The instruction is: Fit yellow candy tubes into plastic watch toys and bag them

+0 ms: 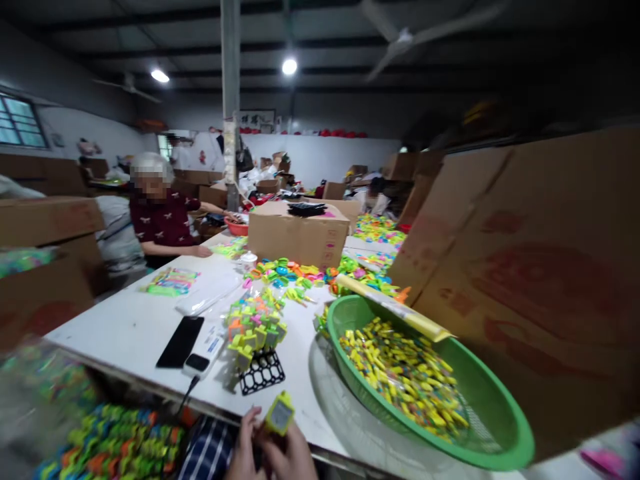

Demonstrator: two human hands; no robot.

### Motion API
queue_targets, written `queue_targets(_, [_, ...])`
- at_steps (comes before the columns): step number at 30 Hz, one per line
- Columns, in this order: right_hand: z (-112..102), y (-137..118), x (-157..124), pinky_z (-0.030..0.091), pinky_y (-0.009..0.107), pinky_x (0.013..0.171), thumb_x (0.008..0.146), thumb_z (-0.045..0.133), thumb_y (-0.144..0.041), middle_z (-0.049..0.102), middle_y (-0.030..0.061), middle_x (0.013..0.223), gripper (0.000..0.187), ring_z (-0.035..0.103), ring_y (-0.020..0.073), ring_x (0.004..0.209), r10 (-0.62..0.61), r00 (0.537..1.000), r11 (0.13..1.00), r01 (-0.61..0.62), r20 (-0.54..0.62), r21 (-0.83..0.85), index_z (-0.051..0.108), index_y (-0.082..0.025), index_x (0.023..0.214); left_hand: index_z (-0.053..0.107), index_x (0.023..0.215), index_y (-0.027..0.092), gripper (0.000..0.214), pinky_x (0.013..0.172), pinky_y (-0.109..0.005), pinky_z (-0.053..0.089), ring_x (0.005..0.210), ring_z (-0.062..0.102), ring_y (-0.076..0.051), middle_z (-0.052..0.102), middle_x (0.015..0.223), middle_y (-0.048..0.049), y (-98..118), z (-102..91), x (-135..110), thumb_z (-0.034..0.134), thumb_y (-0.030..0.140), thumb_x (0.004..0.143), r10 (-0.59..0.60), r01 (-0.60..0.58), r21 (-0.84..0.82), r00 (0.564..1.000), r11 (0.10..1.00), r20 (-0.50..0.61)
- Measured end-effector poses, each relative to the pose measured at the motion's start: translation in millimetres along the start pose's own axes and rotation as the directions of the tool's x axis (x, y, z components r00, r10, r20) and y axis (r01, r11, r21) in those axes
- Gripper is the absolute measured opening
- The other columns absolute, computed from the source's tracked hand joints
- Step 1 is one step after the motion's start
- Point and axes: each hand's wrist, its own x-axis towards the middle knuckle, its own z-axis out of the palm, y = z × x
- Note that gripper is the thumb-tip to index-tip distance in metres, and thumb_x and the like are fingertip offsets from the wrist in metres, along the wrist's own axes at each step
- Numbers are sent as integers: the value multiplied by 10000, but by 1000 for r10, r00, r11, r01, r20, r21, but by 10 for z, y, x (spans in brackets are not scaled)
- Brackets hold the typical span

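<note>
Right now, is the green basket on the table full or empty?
Partly full. The green basket holds a layer of small, mostly yellow pieces across its bottom, while its near side shows bare mesh.

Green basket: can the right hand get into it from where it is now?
Probably yes. The green basket sits open-topped just right of the right hand, nothing between them, though that hand pinches a small yellow toy with the left hand.

Green basket (500,427) of yellow pieces (405,373), black phone (180,341) (white table (125,327)), brown box (295,237).
</note>
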Motion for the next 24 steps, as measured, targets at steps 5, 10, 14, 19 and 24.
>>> queue_targets(5, [-118,-20,412,520,399,790,614,676,-460,699,137,856,421,659,286,826,154,987,986,-150,-49,77,653,-123,867,545,1017,170,280,781,-414,532,853,615,-223,603,954,-112,36,-498,325,458,333,807,188,-88,306,930,948,-315])
queue_targets(10, [-95,55,748,532,372,747,628,628,-451,701,124,831,431,670,261,787,91,996,996,-91,5,-9,633,-114,897,569,1043,176,275,819,-407,515,908,591,-218,600,989,-101,-29,-711,723,473,265,802,263,-176,395,948,902,-178])
queue_targets(14, [24,178,917,525,367,777,699,586,-428,705,133,909,405,671,251,828,31,999,997,-28,27,-76,637,-114,950,567,1070,181,272,895,-404,477,1004,569,-227,607,1025,-97,-64,-638,897,534,241,806,272,-221,417,960,882,-67])
queue_targets(19, [158,319,1097,497,396,784,751,561,-392,685,124,912,321,629,255,822,-83,997,978,82,5,-192,639,-131,920,603,967,181,194,826,-384,483,925,574,-234,614,926,-80,-5,-514,1064,609,243,784,231,-215,461,973,861,20])
queue_targets(24, [207,341,1177,447,398,906,828,494,-299,648,120,1064,252,580,248,1001,-208,972,936,229,106,-269,624,-158,991,629,897,169,137,843,-384,467,934,581,-245,636,913,-94,42,-414,1188,632,224,771,138,-138,499,990,855,37])
